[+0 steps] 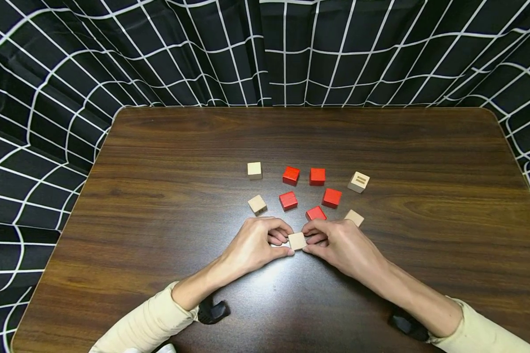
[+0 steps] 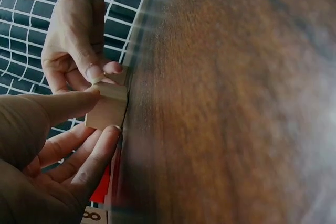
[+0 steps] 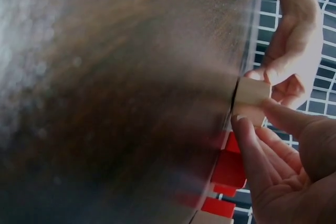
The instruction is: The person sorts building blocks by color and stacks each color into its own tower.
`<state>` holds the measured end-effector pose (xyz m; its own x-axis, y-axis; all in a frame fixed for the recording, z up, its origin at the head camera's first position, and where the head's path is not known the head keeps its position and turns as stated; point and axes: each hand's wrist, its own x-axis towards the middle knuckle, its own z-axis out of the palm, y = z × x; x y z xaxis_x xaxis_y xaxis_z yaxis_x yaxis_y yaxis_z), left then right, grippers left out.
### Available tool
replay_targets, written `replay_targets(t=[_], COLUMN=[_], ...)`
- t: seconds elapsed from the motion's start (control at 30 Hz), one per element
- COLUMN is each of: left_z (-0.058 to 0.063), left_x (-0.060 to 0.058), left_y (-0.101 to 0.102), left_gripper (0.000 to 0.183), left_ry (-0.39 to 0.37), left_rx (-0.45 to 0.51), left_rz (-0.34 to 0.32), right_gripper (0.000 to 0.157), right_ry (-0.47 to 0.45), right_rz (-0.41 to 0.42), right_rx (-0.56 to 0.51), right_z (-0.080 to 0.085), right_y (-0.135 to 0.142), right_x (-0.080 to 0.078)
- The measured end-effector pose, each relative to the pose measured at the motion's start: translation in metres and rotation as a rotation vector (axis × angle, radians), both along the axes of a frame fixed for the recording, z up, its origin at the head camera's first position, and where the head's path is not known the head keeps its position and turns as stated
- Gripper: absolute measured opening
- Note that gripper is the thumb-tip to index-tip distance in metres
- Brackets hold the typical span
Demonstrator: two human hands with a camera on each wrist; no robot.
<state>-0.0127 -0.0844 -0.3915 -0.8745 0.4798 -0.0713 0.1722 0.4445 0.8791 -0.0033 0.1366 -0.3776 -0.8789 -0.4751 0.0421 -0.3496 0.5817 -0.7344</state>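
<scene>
A plain wooden block (image 1: 297,241) sits low over the table between my two hands. My left hand (image 1: 258,240) pinches its left side between thumb and fingers, while my right hand (image 1: 346,245) pinches the right side the same way. In the left wrist view the block (image 2: 106,111) shows a bare face with no mark. From the right wrist, the block (image 3: 253,94) appears at or just above the table surface; I cannot tell which. A red block (image 1: 316,214) lies just beyond the right fingers, and another wooden block (image 1: 355,218) is partly hidden behind the right hand.
Several red blocks, one of them a red block (image 1: 291,175), lie loosely grouped beyond the hands. Wooden blocks flank them: a plain one (image 1: 254,170), a marked one (image 1: 257,205) and one with an equals sign (image 1: 358,182). A gridded black curtain (image 1: 265,54) surrounds the brown table (image 1: 181,147).
</scene>
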Motion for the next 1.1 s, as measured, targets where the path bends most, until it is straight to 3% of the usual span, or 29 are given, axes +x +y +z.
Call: replay_targets(t=[0.4,0.73,1.1], left_z=[0.003,0.005,0.003], left_x=[0.004,0.004,0.002], left_y=[-0.015,-0.021,-0.032], left_gripper=[0.028,0.028,0.03], left_ry=[0.016,-0.04,0.007], left_rx=[-0.025,0.091,0.145], left_rz=[0.031,0.054,0.045], right_gripper=[0.021,0.024,0.026], right_ry=[-0.02,-0.047,-0.068], right_rz=[0.006,0.0,-0.002], right_rx=[-0.032,-0.057,-0.085], right_z=[0.005,0.005,0.005], right_y=[-0.011,-0.017,-0.024], right_x=[-0.003,-0.006,-0.009])
